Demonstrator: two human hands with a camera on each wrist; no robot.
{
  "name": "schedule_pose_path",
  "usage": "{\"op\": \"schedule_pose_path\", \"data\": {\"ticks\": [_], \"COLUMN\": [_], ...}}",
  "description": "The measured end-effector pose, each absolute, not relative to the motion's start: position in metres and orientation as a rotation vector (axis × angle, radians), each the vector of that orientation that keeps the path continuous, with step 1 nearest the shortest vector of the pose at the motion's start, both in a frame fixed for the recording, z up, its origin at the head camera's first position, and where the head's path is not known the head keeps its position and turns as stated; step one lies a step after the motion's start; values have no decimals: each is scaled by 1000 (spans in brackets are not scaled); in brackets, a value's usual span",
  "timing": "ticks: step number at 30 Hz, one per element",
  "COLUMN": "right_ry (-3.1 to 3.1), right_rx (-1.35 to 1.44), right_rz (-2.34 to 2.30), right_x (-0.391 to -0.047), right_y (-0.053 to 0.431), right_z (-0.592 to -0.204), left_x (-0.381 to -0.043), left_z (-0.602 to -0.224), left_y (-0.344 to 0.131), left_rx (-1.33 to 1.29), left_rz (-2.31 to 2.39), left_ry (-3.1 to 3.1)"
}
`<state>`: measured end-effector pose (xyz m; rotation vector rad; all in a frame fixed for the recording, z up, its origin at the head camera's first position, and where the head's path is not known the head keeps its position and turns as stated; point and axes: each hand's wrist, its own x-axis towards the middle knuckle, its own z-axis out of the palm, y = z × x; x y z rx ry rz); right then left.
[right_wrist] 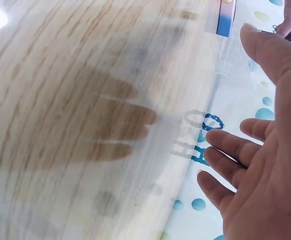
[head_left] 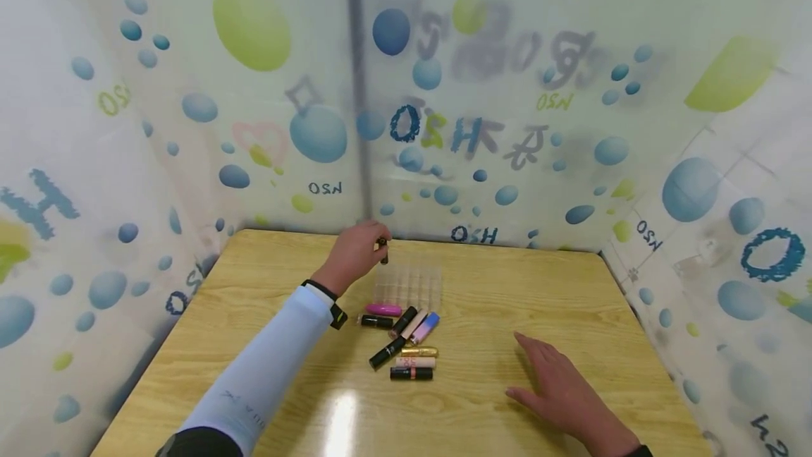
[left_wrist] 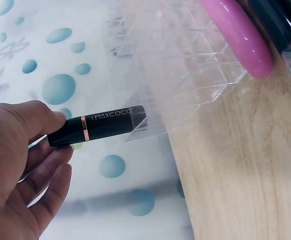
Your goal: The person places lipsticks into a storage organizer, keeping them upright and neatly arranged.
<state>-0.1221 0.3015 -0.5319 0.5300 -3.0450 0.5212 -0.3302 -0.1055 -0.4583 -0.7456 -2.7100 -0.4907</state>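
My left hand (head_left: 354, 256) pinches a black lipstick tube (left_wrist: 103, 125) between thumb and fingers, near one end. The tube has a gold band and pale lettering. In the left wrist view its far end overlaps a corner of the clear compartment organizer (head_left: 412, 281); whether it is inside a compartment I cannot tell. A magenta tube (head_left: 383, 309) lies along the organizer's near edge. My right hand (head_left: 564, 393) holds nothing, its fingers extended and spread, at the right of the table. In the right wrist view the fingers (right_wrist: 230, 145) appear slightly bent.
Several cosmetic tubes lie in a loose group in front of the organizer: a black tube (head_left: 377, 321), a blue-and-pink one (head_left: 425, 328), a gold one (head_left: 419, 352) and a black one with a red band (head_left: 411, 374). A patterned curtain (head_left: 507, 125) hangs behind the wooden table (head_left: 507, 288).
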Motion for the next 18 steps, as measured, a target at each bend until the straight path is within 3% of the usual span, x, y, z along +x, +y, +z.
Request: {"op": "schedule_pose_path", "data": {"ticks": [10, 18], "right_ry": [-3039, -3008], "right_rx": [531, 556], "right_rz": [527, 504], "right_x": [-118, -119], "right_y": [300, 301], "right_z": [-528, -524], "left_x": [-335, -334], "left_z": [-482, -477], "left_y": [-101, -101], "left_rx": [-762, -747], "left_rz": [-432, -421], "left_ry": [-2792, -2780]}}
